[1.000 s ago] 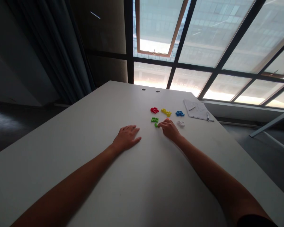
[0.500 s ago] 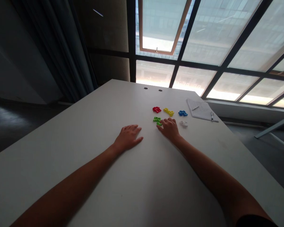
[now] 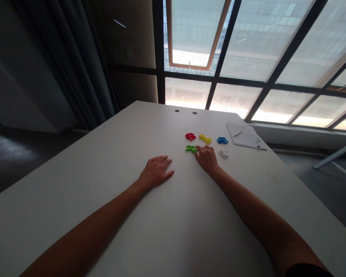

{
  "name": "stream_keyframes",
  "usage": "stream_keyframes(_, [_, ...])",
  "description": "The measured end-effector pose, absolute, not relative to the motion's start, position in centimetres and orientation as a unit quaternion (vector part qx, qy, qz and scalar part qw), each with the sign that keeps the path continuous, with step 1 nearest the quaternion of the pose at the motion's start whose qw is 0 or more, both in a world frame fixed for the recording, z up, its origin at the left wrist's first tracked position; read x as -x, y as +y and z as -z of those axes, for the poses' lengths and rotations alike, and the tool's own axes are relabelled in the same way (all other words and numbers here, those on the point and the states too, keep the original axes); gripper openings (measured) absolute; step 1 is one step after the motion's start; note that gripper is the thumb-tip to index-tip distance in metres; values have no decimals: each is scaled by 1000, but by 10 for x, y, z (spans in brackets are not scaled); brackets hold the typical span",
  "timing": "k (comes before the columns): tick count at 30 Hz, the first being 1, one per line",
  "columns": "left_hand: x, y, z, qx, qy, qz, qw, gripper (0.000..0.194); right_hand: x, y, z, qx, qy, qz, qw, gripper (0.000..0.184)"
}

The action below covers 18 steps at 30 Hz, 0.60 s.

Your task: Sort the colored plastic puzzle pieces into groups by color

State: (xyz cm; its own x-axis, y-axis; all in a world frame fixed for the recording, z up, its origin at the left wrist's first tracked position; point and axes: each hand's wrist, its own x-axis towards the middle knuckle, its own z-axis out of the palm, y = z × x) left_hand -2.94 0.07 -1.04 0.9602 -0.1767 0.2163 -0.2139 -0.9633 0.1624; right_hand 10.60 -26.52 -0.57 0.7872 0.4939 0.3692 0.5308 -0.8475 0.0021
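My right hand (image 3: pixel 207 158) reaches in at the green blocks (image 3: pixel 189 148), its thumb and fingertips closed around the right-hand one of the group. The fingers partly cover that block. Flat on the white table (image 3: pixel 161 231), my left hand (image 3: pixel 155 171) lies with its fingers stretched out and touches no block. Behind the green group sit small heaps of red blocks (image 3: pixel 190 136), yellow blocks (image 3: pixel 205 139) and blue blocks (image 3: pixel 222 140). Some white blocks (image 3: pixel 223 153) rest just right of my right hand.
Sheets of paper (image 3: pixel 242 134) lie at the table's right edge, with one pen (image 3: pixel 238 133) on them and another pen (image 3: pixel 258 144) near their corner. Two round holes pierce the tabletop near its far edge. Large windows rise behind, and a dark curtain (image 3: pixel 72 57) hangs at left.
The green block at my right fingertips has moved slightly back, against the other green ones. My left hand stays flat in place. The whole view has shifted a little.
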Motion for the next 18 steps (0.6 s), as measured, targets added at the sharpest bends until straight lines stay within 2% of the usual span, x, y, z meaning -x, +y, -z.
stream_keyframes(4, [29, 2, 12, -984, -104, -105, 98, 55, -102, -272, 5, 937, -286, 183, 87, 41])
stream_keyframes(9, [28, 4, 14, -983, -108, -107, 98, 56, -65, -296, 3, 923, -310, 200, 113, 35])
stream_keyframes(13, [28, 5, 14, -984, -110, -107, 94, 56, -13, -339, 16, 900, -388, 133, 147, 31])
stream_keyframes(18, [28, 5, 13, -986, -105, -99, 87, 57, 24, -417, 25, 910, -347, 110, 199, 35])
